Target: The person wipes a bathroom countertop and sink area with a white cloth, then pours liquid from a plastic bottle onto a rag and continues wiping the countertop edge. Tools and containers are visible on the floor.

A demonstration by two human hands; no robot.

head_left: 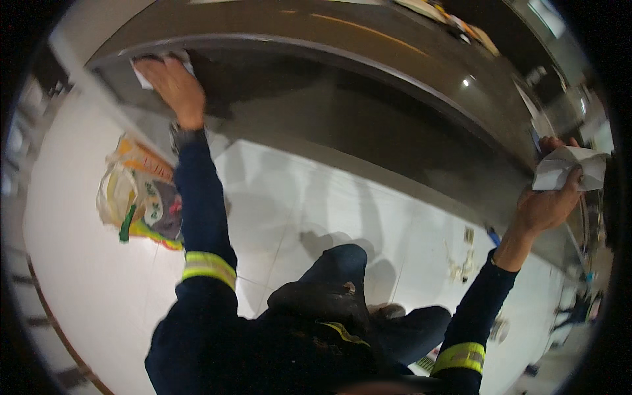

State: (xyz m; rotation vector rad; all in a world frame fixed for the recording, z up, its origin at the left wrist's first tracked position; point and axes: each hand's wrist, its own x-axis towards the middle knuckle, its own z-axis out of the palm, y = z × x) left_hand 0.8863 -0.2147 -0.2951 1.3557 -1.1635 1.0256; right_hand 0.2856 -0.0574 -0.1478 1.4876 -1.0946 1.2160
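Observation:
At the far left end of a dark, glossy panel (309, 105), my left hand (174, 89) presses a white wiping cloth (142, 80) against the surface, just under the upper edge. Its fingers cover most of the cloth. Toward the panel's right end, my right hand (550, 207) grips a folded white sheet (586, 164), paper or cloth, with the thumb lying on its face. Fingertips show behind that sheet, near the edge of the counter. Both arms are stretched wide apart.
Above the panel runs a dark shiny countertop (368, 39) with some items at its far side. A printed plastic sack (148, 197) stands on the white tiled floor (263, 197) by my left arm. Small debris (461, 266) lies near my right forearm. My bent knees are below the panel.

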